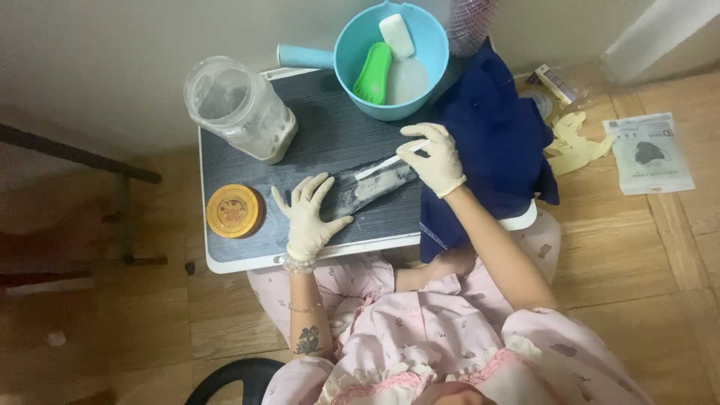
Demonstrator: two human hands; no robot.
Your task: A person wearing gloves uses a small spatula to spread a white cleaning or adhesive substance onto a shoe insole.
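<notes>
Gloved left hand (309, 217) lies flat and open, pinning one end of the dark cloth strip (371, 189) on the bench (247, 161), just below the blue basin (390, 56). Right hand (435, 157) pinches a thin white stick (386, 163) over the strip's other end.

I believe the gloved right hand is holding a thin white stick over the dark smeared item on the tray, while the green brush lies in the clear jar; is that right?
Not quite. The head view shows the green brush lying in the blue basin, not in the clear jar. The rest holds: the gloved right hand holds a thin white stick over the dark smeared item on the tray.
</notes>
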